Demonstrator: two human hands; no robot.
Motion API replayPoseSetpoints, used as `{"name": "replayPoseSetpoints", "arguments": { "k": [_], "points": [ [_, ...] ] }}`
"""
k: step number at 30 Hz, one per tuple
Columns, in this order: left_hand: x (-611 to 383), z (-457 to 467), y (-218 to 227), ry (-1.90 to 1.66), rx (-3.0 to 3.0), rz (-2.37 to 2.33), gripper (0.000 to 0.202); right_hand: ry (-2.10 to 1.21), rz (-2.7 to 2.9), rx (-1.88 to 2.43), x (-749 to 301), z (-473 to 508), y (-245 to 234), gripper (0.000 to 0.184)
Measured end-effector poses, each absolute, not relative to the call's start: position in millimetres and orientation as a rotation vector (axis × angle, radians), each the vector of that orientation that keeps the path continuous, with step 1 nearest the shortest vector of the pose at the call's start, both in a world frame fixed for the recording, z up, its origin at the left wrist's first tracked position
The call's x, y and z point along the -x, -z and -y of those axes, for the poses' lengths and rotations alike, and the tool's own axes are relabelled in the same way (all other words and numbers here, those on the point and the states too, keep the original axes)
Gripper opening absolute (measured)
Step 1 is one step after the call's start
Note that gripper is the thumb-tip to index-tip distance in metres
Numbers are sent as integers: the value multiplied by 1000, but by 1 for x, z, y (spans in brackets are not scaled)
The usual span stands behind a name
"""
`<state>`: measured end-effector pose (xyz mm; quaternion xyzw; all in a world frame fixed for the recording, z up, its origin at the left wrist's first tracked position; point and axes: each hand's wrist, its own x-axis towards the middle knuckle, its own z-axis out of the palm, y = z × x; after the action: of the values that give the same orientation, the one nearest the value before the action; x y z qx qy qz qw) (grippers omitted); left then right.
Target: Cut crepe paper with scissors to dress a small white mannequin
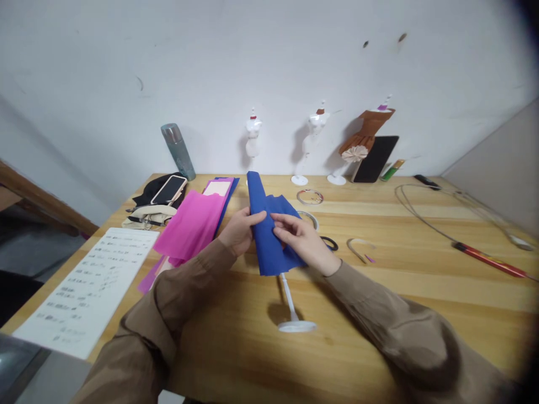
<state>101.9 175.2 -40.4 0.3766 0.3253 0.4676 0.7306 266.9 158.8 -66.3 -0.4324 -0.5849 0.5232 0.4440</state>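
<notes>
Both my hands hold a folded sheet of blue paper (269, 238) above the wooden table (379, 292). My left hand (240, 230) pinches its left edge, fingers closed on it. My right hand (301, 238) grips the right side, fingers curled over the paper. Under the blue paper a thin white stand (292, 314) with a round base rises from the table; its top is hidden behind the paper.
Pink paper (193, 224) lies left of my hands over more blue and pink sheets. A printed sheet (88, 286), a phone (169, 189) on dark cloth, a grey bottle (179, 151), small white mannequin stands (252, 140), tape rings (309, 196), a tablet (374, 159) and a red-handled tool (488, 259) are around.
</notes>
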Motion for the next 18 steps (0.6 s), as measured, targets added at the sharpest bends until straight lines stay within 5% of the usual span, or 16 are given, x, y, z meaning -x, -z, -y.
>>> {"name": "replayPoseSetpoints", "arguments": {
  "k": [5,12,18],
  "points": [
    [-97,-178,44,-986,-805,-774,20,-1438,1317,1052,-267,-160,65,57],
    [-96,-179,48,-1018,-881,-826,30,-1449,1316,1071,-268,-163,66,42],
    [-96,-179,51,-1019,-883,-781,35,-1563,1243,1025,-268,-160,64,46]
  ]
}}
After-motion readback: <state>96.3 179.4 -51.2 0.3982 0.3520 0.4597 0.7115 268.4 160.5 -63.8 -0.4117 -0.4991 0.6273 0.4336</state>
